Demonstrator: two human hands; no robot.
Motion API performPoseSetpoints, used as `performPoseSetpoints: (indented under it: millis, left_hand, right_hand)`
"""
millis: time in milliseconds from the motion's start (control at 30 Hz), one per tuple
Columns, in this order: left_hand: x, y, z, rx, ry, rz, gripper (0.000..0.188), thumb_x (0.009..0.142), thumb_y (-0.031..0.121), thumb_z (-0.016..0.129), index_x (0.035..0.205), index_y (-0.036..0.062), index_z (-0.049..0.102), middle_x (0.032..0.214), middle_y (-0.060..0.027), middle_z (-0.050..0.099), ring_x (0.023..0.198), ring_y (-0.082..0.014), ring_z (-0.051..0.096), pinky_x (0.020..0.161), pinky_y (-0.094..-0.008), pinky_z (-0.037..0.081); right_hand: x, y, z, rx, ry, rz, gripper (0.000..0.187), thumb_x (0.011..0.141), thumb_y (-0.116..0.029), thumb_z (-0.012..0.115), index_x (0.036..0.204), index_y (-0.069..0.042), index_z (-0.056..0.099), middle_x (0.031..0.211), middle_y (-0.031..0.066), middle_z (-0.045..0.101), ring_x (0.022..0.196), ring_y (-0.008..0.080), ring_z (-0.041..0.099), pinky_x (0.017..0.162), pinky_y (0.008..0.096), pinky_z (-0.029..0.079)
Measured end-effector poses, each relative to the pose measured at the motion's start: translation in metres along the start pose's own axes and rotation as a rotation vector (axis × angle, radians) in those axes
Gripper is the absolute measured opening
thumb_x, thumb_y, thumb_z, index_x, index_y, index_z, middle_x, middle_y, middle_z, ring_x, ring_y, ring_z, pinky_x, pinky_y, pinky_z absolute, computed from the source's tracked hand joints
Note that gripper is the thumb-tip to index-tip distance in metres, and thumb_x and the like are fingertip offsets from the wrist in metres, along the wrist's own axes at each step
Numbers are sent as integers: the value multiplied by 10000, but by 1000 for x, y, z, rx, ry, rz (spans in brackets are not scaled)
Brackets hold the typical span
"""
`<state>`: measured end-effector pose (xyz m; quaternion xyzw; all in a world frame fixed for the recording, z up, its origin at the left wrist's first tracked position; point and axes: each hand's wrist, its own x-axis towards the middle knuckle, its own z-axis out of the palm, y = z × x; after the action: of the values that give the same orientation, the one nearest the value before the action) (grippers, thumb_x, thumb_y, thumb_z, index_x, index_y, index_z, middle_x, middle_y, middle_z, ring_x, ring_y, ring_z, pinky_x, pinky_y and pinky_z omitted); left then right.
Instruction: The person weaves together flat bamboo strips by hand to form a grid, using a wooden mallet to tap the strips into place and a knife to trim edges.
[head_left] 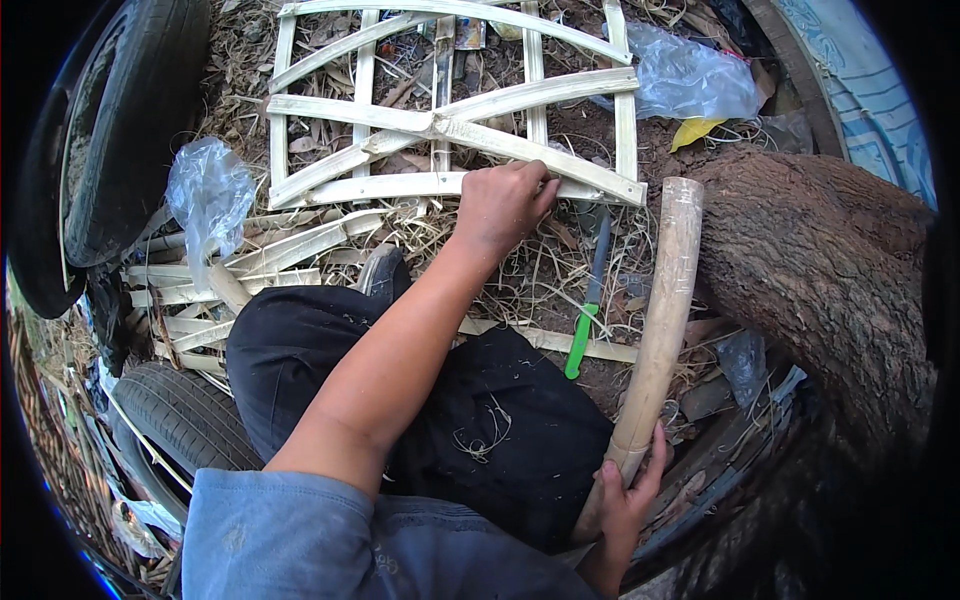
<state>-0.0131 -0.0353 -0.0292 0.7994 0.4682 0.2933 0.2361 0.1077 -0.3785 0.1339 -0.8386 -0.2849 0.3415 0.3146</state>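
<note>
A lattice frame of pale split-bamboo strips (pixel 400 187) lies on the ground ahead of me, with crossing diagonals and several uprights. My left hand (pixel 503 207) is closed at its near edge strip, knuckles up; the fingertips are partly hidden. At my right side, my right hand (pixel 628 497) grips the lower part of a thick bamboo pole (pixel 662 310), which slants up and away past my knee. Between the frame and the pole lies a knife (pixel 583 335) with a green handle, its blade pointing toward the frame.
A tree trunk (pixel 820 250) stands close on the right. Tyres (pixel 140 130) are stacked at the left, with loose bamboo strips (pixel 290 250) beside my leg. Clear plastic bags (pixel 695 75) and a yellow leaf (pixel 695 132) lie among dry shavings on the soil.
</note>
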Motion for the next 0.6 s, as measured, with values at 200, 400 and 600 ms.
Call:
performPoseSetpoints:
  millis: [200, 400, 600]
  left_hand:
    - [-3, -11, 4, -110, 72, 88, 209, 839, 232, 699, 773, 63, 594, 715, -116, 658, 625, -316, 656, 583, -419, 529]
    - [-1, -7, -3, -85, -69, -131, 212, 802, 281, 748, 765, 87, 669, 678, -113, 667, 646, -303, 671, 585, -410, 521]
    - [-2, -9, -6, -136, -38, -123, 238, 766, 319, 791, 828, 102, 717, 666, -81, 667, 634, -275, 663, 587, -390, 499]
  right_hand:
    - [1, -1, 2, -2, 13, -15, 770, 836, -118, 657, 1501, -37, 278, 1234, 154, 516, 789, 152, 577, 653, 280, 525]
    - [3, -9, 6, 24, 8, -3, 770, 823, -88, 638, 1500, -24, 276, 1237, 147, 512, 804, 145, 571, 642, 273, 522]
    - [20, -36, 9, -170, -85, -165, 728, 821, -113, 693, 1441, 53, 351, 1353, 270, 513, 1238, 354, 536, 1023, 417, 429]
